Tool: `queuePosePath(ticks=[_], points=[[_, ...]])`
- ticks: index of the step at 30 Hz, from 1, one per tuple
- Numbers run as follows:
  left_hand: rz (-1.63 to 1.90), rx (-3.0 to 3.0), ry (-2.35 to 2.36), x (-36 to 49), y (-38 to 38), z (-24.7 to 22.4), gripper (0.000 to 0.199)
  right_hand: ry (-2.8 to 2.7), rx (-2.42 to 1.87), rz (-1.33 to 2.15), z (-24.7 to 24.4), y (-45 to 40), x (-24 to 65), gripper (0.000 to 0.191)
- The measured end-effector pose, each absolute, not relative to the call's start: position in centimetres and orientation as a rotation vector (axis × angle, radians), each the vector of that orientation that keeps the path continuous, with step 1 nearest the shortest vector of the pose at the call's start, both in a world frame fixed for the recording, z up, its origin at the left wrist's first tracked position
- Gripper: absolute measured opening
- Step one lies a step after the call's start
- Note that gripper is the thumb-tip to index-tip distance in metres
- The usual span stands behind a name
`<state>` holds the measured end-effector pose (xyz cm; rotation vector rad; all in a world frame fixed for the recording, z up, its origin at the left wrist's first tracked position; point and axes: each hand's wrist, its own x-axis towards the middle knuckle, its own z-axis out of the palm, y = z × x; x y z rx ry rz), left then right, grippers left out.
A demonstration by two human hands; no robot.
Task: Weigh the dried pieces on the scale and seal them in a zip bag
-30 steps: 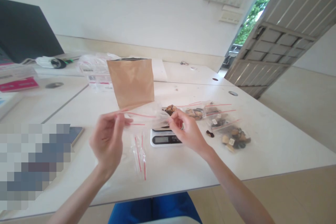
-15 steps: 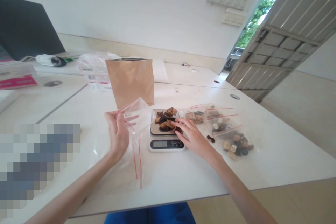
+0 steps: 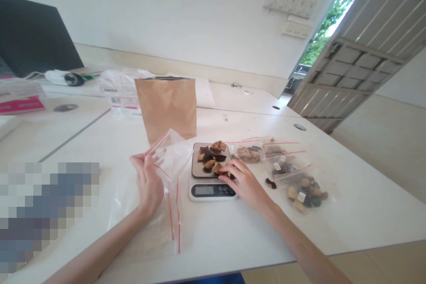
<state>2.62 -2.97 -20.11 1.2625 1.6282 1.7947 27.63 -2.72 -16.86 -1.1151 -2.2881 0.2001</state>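
My left hand (image 3: 148, 181) holds a clear zip bag with a red seal (image 3: 170, 153) open, just left of a small kitchen scale (image 3: 211, 189). Brown and dark dried pieces (image 3: 211, 156) lie heaped on the scale's plate. My right hand (image 3: 244, 182) rests at the plate's near right corner, its fingertips pinched on a dark piece there. A brown paper bag (image 3: 167, 106) stands upright behind the scale.
Several filled zip bags (image 3: 293, 173) lie right of the scale, with one loose dark piece (image 3: 271, 183) beside them. Empty zip bags (image 3: 173, 219) lie flat by my left wrist. A monitor (image 3: 33, 35) and packets (image 3: 121, 88) stand at the back left. The table edge runs close in front.
Both hands held the clear bag stretched between them; my right hand let go and dropped to the pieces on the scale. My left hand kept the bag, now open beside the scale.
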Motion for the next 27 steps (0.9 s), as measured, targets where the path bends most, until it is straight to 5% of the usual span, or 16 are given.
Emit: queuePosePath(ticks=[7,16,27], points=[[2.011,0.906,1.428,3.7,-3.2,-19.0,0.022,-2.105,-1.122,0.390,-14.8,-2.5,27.1,0.014],[1.996,0.959,1.539,4.2,-4.0,-18.6,0.020,-1.817,-1.025,1.423,-6.9,-2.1,18.9,0.017],[1.817,0.811,1.649,4.4,-4.5,-16.5,0.015,-2.093,-0.981,0.520,-11.1,1.3,17.5,0.019]])
